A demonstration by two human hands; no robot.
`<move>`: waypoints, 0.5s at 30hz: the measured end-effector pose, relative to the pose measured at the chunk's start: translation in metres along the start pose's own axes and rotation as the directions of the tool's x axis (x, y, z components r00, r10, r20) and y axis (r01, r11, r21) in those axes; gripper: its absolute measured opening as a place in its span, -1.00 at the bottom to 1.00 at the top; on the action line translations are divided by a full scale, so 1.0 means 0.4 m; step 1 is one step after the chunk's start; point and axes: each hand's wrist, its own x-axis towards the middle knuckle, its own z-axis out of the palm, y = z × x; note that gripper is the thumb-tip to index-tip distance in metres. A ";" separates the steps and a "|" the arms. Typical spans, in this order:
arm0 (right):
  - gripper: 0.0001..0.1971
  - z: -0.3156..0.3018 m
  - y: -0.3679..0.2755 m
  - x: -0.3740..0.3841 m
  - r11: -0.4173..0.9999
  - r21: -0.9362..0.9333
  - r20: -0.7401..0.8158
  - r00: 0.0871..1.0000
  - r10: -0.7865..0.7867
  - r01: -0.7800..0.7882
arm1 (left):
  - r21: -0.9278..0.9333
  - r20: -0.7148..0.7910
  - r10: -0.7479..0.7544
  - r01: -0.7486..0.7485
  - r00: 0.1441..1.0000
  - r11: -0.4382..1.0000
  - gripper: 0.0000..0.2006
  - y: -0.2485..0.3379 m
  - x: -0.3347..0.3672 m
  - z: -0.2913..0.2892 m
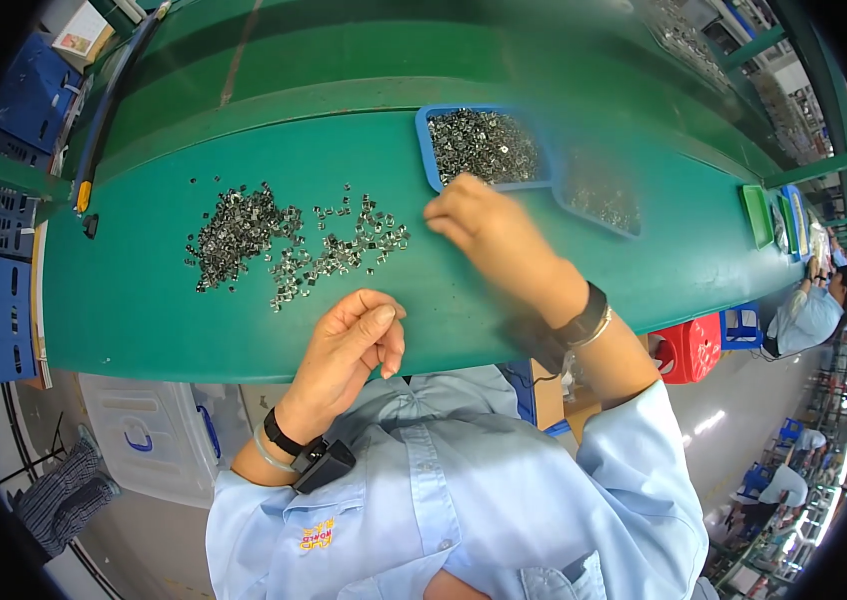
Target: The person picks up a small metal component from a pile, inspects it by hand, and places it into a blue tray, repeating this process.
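Small dark metal parts lie in a dense pile (239, 232) on the green table. Beside it, to the right, is a looser scatter of shiny square metal pieces (344, 250). My left hand (359, 335) hovers at the near table edge, just below that scatter, its fingers curled and thumb against them. Whatever it may hold is hidden. My right hand (484, 225) is over the table in front of a blue tray (427, 150) full of small metal parts. Its fingers are bent together, pointing left, and any part between them is too small to make out.
A second tray of small parts (604, 195), blurred, adjoins the blue one on the right. Green and blue bins (756, 215) stand at the far right end. Below are a red stool (689, 350) and a clear plastic box (149, 435). Another person (809, 315) sits at right.
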 end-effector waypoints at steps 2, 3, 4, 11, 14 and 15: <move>-0.87 0.028 -0.022 0.003 0.999 -0.039 0.016 1.000 0.004 -0.003 | -0.005 -0.013 -0.005 0.005 1.000 1.000 -0.84 -0.001 0.000 -0.002; -0.87 0.039 -0.031 0.005 0.997 -0.081 0.029 1.000 0.007 -0.005 | -0.006 -0.024 -0.008 0.008 1.000 1.000 -0.84 -0.002 0.001 -0.002; -0.87 0.045 -0.036 0.006 0.993 -0.121 0.042 0.999 0.009 -0.004 | -0.008 -0.035 -0.011 0.010 0.999 1.000 -0.84 -0.003 0.000 -0.002; -0.86 0.028 -0.060 -0.008 1.000 -0.022 0.008 1.000 0.015 -0.015 | 0.030 -0.092 0.006 -0.003 0.996 1.000 -0.83 0.009 0.010 0.003; -0.85 -0.005 -0.111 -0.016 0.998 0.061 -0.004 1.000 -0.021 0.021 | 0.069 -0.127 0.019 -0.011 0.992 0.998 -0.83 0.023 0.023 0.021; -0.84 -0.017 -0.130 -0.018 0.992 0.104 -0.010 0.998 -0.065 0.066 | 0.077 -0.124 0.024 -0.015 0.992 0.997 -0.83 0.027 0.028 0.027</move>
